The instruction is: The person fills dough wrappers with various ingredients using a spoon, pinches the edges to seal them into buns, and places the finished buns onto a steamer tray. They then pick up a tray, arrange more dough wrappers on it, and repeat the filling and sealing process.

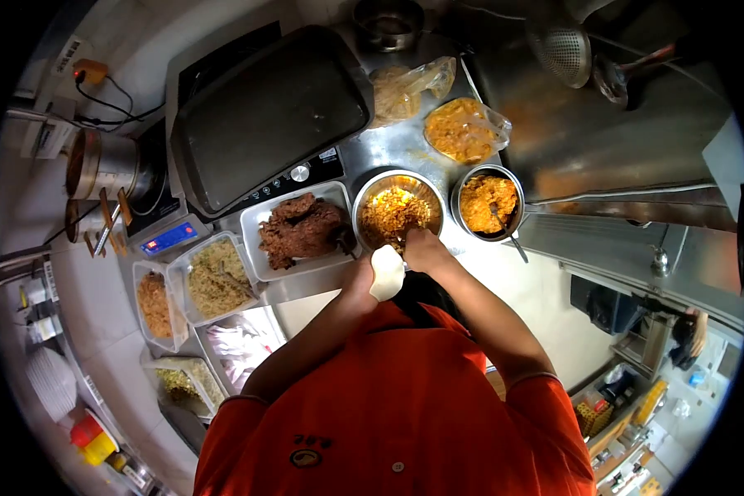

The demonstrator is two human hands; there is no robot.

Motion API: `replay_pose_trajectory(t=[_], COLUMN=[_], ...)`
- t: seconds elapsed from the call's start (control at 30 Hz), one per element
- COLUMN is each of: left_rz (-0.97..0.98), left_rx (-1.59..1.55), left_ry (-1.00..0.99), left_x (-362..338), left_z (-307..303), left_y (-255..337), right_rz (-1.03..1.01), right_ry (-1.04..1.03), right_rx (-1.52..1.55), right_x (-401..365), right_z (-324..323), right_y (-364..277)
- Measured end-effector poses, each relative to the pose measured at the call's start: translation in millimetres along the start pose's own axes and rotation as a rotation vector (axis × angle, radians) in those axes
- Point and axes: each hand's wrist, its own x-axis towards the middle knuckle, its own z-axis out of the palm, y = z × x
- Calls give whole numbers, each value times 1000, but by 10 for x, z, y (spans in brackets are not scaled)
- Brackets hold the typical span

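Note:
Fingers of my left hand (358, 281) are closed on a pale, flat round of dough (387, 274), held just below the rim of a metal bowl (358, 217). Chopped yellow-brown filling (395, 207) fills much of that bowl. My right hand (422, 250) is closed in a fist at the bowl's near right edge, its fingertips down by the filling. Whatever it grips is hidden by the hand. To the right stands a smaller metal pot (457, 217) of orange shredded food with a spoon (498, 217) in it. A white tray (255, 263) of dark red-brown meat lies to the left.
A black griddle (269, 116) occupies the back left. Bagged orange food (463, 131) and another plastic bag (405, 91) lie behind the bowl. Further left are a tub of grain-like food (220, 279), a smaller tub (159, 306) and a blue-lit scale (169, 237).

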Motion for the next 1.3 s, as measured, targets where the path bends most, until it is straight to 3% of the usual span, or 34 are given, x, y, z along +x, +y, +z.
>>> replay_pose_trajectory(t=[0.13, 0.2, 0.23, 0.27, 0.33, 0.37, 0.4, 0.43, 0.47, 0.53, 0.57, 0.6, 0.63, 0.67, 0.8, 0.87, 1.0, 1.07, 1.13, 1.3], left_rz=[-23, -43, -28, -13, 45, 101, 107, 117, 114, 166, 184, 249, 174, 123, -17, -59, -61, -61, -66, -113], left_rx=[41, 54, 15, -26, 5, 30, -35, 6, 41, 68, 43, 68, 98, 136, 105, 164, 190, 244, 279, 186], left_ry=[-1, -7, -23, -39, -93, -150, -267, -358, -461, -434, -406, -314, -251, -170, 102, 60, 47, 119, 59, 22], left_x=[-115, -123, -111, -112, -162, -193, -175, -200, -205, -301, -267, -322, -166, 55, 13, 85, 176, 165, 147, 81], left_z=[150, 186, 189, 187, 209, 222, 85, 10, -55, -144, -240, -84, -426, -685, -130, -143, -49, -50, -44, 51], left_y=[57, 66, 62, 50, 60, 58, 61, 100, 141, 212, 217, 188, 283, 389, 425, 448, 455, 477, 447, 433], right_rz=[-109, -85, 325, 326, 229, -25, 123, -11, -103, 30, -6, 129, 132, 161, 130, 111, 284, 303, 142, 52], right_ry=[175, 81, 86, 89, 162, 348, 415, 415, 653, 582, 544, 439, 403, 315, 369, 359, 517, 472, 327, 135], right_rx=[111, 522, 1205, 1208, 765, 418, 315, 277, 171, 47, 140, 140, 22, 36, 71, 31, -66, -15, 213, 183], right_x=[443, 548, 578, 600, 636, 591, 808, 684, 648, 544, 578, 636, 801, 589, 352, 262, 624, 443, 471, 498], right_z=[509, 559, 583, 560, 486, 463, 792, 579, 685, 436, 394, 356, 491, 227, 125, 56, 411, 280, 334, 331], right_y=[274, 350, 249, 219, 198, 216, 372, 303, 355, 214, 267, 275, 339, 221, 107, 111, 293, 178, 60, 7])
